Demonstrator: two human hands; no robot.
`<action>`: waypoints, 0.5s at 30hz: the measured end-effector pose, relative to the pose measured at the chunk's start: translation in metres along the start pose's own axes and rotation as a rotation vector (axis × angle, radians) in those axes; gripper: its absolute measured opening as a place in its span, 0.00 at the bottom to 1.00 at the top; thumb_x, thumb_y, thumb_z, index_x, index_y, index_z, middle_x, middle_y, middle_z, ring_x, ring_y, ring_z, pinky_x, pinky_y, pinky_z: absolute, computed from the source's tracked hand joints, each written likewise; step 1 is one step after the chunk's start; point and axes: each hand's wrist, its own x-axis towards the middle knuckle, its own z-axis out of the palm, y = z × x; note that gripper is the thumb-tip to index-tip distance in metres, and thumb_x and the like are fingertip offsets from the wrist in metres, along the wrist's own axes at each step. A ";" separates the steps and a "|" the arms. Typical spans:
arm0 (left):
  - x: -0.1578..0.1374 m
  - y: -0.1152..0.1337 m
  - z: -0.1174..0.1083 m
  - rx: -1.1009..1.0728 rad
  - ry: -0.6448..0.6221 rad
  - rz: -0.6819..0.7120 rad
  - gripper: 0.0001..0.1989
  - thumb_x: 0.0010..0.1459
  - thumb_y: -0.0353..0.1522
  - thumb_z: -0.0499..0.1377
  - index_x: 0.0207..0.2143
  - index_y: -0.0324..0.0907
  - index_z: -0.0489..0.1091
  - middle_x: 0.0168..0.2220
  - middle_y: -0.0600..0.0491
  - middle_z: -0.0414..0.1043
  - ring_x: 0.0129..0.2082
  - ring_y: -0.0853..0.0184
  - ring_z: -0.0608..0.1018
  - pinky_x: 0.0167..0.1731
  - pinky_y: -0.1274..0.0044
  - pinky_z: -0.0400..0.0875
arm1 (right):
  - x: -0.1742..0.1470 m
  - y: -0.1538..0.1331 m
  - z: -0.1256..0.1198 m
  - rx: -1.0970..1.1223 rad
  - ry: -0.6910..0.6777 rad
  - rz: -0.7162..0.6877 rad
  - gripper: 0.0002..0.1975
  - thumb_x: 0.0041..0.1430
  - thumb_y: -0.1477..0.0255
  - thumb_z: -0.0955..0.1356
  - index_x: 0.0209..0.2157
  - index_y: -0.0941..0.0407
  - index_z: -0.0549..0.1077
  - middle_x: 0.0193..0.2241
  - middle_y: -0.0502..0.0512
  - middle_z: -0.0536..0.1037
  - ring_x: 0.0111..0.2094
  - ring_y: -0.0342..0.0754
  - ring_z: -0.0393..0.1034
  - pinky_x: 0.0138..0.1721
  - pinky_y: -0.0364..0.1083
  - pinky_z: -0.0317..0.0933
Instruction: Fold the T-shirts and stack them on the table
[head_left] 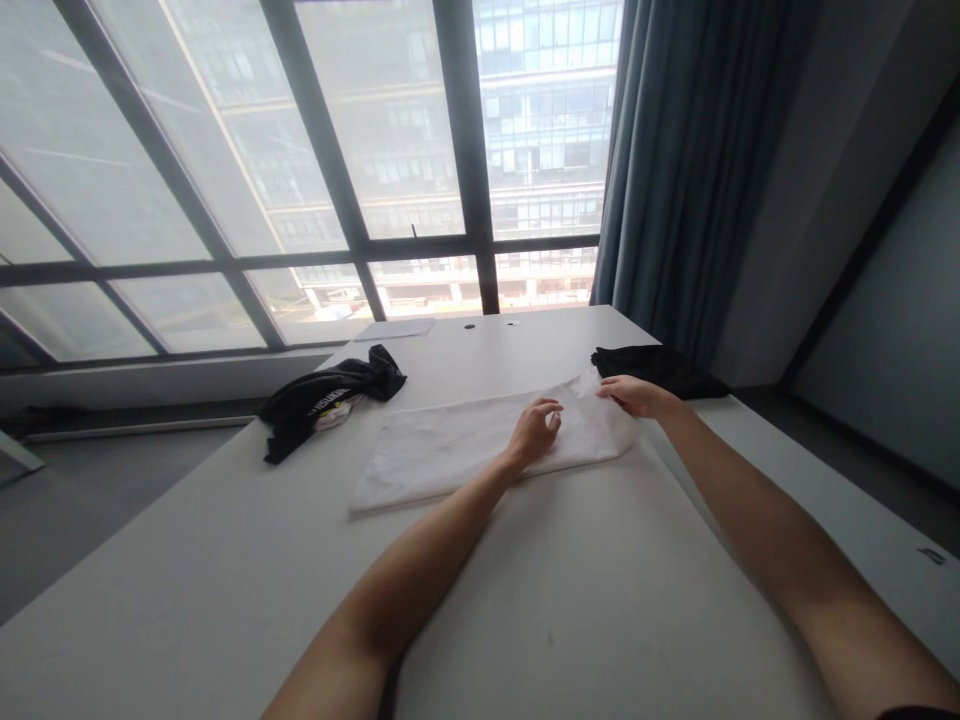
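Long flat white cloth (442, 445): on the middle of the wide white table (570, 600) | your right hand (634, 395): fingers pinching cloth | your left hand (534, 432): fingers loosely bent, maybe touching cloth, hard to see

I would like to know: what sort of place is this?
Probably an office or similar workroom: there is a large white table, a wall of framed windows facing a multi-storey building, and a long dark curtain.

Apparently an office: white table (555, 580) beneath the left hand (534, 432), tall framed windows (382, 120) ahead of it facing a many-storeyed building (551, 150), 1 blue-grey curtain (675, 190) beyond the right hand (634, 395).
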 end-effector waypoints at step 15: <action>0.022 -0.007 0.019 -1.186 0.103 -0.560 0.17 0.68 0.42 0.57 0.53 0.43 0.69 0.33 0.54 0.75 0.23 0.71 0.76 0.25 0.79 0.74 | -0.029 -0.035 0.081 0.363 -0.491 0.053 0.09 0.69 0.67 0.68 0.43 0.57 0.76 0.37 0.56 0.82 0.30 0.43 0.76 0.30 0.40 0.71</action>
